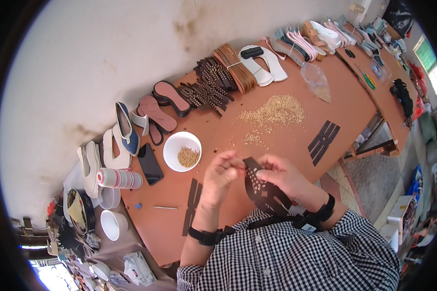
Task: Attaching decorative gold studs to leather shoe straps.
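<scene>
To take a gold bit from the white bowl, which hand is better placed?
Likely the left hand: it is nearer the white bowl. The right hand is farther off and grips the dark studded strap; whether the left also touches it is unclear.

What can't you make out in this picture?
All in the head view:
Left hand: whether its fingertips pinch anything, too small to tell.
Dark studded strap: part covered by the right hand.
Dark slotted piece: right side hidden by the left wrist.
Far-right clutter: blurred, cut off by the dark rim.
</scene>
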The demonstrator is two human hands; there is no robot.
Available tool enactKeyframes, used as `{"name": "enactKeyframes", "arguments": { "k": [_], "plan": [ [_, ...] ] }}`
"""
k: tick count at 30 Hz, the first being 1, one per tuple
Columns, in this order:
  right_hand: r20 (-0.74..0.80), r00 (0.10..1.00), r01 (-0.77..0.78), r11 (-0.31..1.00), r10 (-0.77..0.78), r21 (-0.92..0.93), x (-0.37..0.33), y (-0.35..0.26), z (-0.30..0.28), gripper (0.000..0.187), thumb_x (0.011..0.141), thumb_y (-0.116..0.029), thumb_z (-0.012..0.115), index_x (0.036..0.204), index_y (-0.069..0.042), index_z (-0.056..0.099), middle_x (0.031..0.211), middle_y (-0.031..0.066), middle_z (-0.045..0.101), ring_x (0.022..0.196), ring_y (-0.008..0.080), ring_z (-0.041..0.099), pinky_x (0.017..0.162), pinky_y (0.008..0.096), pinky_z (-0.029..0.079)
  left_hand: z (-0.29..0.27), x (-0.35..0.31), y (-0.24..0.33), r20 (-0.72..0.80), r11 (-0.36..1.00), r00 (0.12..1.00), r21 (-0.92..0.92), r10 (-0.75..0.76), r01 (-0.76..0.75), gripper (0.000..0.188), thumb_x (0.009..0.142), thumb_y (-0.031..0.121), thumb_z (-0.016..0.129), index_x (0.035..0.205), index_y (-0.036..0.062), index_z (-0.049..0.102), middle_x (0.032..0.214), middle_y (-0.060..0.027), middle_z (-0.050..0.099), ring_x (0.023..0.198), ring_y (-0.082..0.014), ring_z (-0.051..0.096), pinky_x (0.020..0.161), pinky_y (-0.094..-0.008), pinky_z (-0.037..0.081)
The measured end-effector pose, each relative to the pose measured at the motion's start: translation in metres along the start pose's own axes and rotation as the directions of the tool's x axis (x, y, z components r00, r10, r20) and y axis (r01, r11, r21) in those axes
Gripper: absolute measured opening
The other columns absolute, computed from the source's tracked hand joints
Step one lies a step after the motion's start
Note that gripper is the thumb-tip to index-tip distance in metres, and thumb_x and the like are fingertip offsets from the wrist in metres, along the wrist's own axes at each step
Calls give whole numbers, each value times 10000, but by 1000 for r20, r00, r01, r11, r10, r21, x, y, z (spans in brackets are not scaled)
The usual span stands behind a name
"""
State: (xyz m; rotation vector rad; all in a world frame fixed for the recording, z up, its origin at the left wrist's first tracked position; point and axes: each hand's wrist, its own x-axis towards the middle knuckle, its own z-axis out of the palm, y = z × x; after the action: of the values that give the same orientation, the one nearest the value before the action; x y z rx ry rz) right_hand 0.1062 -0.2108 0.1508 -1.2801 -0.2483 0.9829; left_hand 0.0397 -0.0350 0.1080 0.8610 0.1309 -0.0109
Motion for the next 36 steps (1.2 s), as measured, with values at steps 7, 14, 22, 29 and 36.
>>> {"name": "enactKeyframes", "arguments": {
  "k": [7,14,22,29,36],
  "plan": [
    [-200,980,43,967,9,253,-9,1,-31,137,836,-61,472,933,4,544,765,12,556,662,58,522,593,187,443,-94,-17,-60,-403,497,900,822,166,277,152,705,40,630,850,15,592,731,-63,584,689,-143,563,616,-270,463],
    [-266,964,79,953,2,293,-11,8,-39,116,805,-33,479,867,9,568,716,22,557,590,65,504,545,186,428,-82,-20,-89,-110,33,944,994,310,105,116,634,107,647,719,57,588,713,-87,572,690,-272,562,605,-364,462],
    [-291,957,83,968,-11,236,-8,5,-28,127,783,-11,465,855,2,569,688,17,532,592,72,493,544,190,420,-81,-16,-99,17,-218,934,974,358,66,100,670,104,619,713,45,550,748,-105,508,754,-302,520,642,-403,437],
    [-160,980,-51,925,119,377,-6,-1,-12,177,821,-25,480,986,28,518,800,54,573,663,93,560,604,205,474,-72,-17,-70,-394,581,864,799,313,154,32,763,39,575,776,16,558,691,-94,587,607,-218,568,580,-279,467],
    [-130,988,-57,971,89,234,-3,-2,-4,142,817,-38,515,946,18,532,770,34,582,637,74,551,589,197,463,10,-22,4,-400,982,909,180,122,-52,99,750,-86,540,784,5,561,720,-92,583,620,-145,565,576,-245,482]
  ]
}}
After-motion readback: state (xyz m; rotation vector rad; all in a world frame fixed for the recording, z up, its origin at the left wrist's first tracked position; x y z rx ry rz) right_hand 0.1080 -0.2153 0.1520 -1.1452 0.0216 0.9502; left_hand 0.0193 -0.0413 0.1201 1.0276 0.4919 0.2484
